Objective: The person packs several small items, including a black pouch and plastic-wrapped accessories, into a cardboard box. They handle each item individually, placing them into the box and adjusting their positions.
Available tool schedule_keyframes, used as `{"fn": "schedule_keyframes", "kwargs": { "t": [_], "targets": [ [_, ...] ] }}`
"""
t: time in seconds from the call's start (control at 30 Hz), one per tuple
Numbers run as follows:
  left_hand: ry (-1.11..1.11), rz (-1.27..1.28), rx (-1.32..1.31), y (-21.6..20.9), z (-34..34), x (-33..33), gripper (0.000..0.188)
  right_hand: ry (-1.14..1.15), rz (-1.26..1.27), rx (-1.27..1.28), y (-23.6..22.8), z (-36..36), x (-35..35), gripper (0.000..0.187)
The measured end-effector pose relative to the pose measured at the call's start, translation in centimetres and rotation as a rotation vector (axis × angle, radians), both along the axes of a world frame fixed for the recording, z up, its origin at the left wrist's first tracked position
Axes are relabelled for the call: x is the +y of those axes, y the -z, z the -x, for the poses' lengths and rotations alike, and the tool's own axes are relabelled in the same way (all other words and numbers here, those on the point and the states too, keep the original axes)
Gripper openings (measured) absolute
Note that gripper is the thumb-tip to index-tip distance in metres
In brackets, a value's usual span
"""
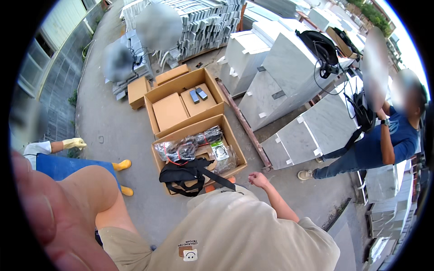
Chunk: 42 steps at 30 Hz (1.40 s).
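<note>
Our left hand is huge and blurry up close to the lens, so we can't tell its grip. Right hand hangs loosely curled, holding nothing, just right of the cardboard box with the black bag inside.

Outdoor stone yard, cut stone slabs, stacked pavers, concrete ground

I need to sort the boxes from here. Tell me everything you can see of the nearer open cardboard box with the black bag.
The nearer open brown cardboard box sits on the grey concrete ground, flaps up, against a second open box beyond it. Inside lie clear plastic bags of dark parts and a black strapped bag draped over its near edge. The person's right hand hovers just beside its near corner, not touching it.
</note>
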<state>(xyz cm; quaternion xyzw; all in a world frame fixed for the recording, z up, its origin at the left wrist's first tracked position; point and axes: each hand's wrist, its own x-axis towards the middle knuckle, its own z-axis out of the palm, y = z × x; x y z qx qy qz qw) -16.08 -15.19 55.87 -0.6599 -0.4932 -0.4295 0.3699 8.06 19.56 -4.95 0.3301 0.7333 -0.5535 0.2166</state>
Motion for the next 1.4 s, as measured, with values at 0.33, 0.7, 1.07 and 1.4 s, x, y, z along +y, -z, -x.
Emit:
{"fn": "schedule_keyframes", "kwargs": {
  "t": [0.33, 0.7, 1.07, 1.4],
  "targets": [
    [0.169, -0.103, -0.071, 1.8, -1.1, 2.2, 0.041, 0.129, -0.259, -0.107, -1.5, -11.9, -5.0, 0.043],
    [0.212, -0.062, -0.208, 3.0, -4.1, 10.4, 0.040, 0.049, -0.265, 0.156, -12.1, -6.6, -2.1, 0.041],
    [-0.294, 0.329, -0.786, 19.2, -7.8, 24.7, 0.015, -0.388, -0.162, 0.105, -10.1, -3.5, 13.2, 0.044],
    [-0.801, 0.685, -1.347, 39.1, -20.2, 18.2, 0.018, -0.629, -0.069, 0.053, -9.9, -2.7, 15.7, 0.027]
  ]
}}
